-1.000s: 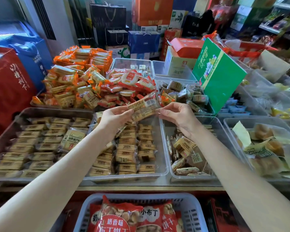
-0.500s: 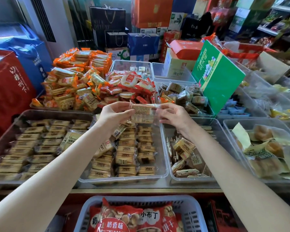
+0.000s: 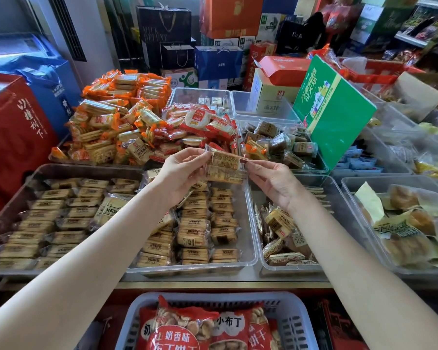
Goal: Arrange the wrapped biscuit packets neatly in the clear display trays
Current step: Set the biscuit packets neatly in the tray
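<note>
Two wrapped biscuit packets (image 3: 226, 168), tan with clear wrap, are held together above the far end of the middle clear tray (image 3: 250, 251). My left hand (image 3: 181, 175) pinches their left end and my right hand (image 3: 272, 181) pinches the right end. Below them the middle tray holds neat rows of the same packets (image 3: 195, 234). The left tray (image 3: 13, 198) is filled with rows of like packets. The right clear tray (image 3: 339, 198) holds a loose jumble of packets (image 3: 281, 231).
Behind the trays lie heaps of orange-wrapped biscuits (image 3: 116, 122) and red-wrapped rice crackers (image 3: 200, 125). A green box (image 3: 336, 109) leans at the back right. A tray of buns (image 3: 410, 223) sits far right. A grey basket (image 3: 293, 322) with red snack bags stands below the counter edge.
The packets turned from a tilt to nearly level and dropped slightly toward the middle tray. Both hands stayed on their ends.
</note>
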`<state>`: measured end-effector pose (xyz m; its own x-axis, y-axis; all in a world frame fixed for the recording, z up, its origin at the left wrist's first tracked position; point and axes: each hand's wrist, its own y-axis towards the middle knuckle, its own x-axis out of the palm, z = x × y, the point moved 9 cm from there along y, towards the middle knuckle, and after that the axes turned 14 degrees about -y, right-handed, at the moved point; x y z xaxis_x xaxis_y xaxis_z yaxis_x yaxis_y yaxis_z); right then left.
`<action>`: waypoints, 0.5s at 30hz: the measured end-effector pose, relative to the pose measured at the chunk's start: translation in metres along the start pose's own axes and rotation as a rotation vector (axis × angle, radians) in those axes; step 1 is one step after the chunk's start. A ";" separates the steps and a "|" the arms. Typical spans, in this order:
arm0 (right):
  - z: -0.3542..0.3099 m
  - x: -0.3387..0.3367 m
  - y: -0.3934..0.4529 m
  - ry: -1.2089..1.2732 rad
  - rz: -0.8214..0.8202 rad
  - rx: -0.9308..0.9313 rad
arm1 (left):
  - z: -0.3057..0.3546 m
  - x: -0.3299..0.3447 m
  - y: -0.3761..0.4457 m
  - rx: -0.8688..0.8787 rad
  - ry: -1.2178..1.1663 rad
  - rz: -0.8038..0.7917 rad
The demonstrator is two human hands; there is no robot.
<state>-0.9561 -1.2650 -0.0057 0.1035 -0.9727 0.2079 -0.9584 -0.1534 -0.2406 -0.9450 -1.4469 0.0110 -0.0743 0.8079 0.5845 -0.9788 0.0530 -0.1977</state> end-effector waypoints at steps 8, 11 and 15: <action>0.003 -0.009 0.002 -0.063 0.074 0.065 | -0.001 -0.009 0.003 -0.041 0.289 -0.017; 0.003 -0.015 0.004 -0.141 0.115 0.031 | -0.013 -0.012 0.002 -0.158 0.346 -0.047; 0.014 -0.020 0.008 -0.122 0.126 0.044 | -0.030 -0.016 0.000 -0.267 0.384 -0.115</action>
<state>-0.9624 -1.2495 -0.0248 0.0173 -0.9982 0.0575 -0.9536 -0.0338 -0.2993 -0.9382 -1.4417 -0.0221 0.1569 0.9435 0.2920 -0.8894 0.2635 -0.3734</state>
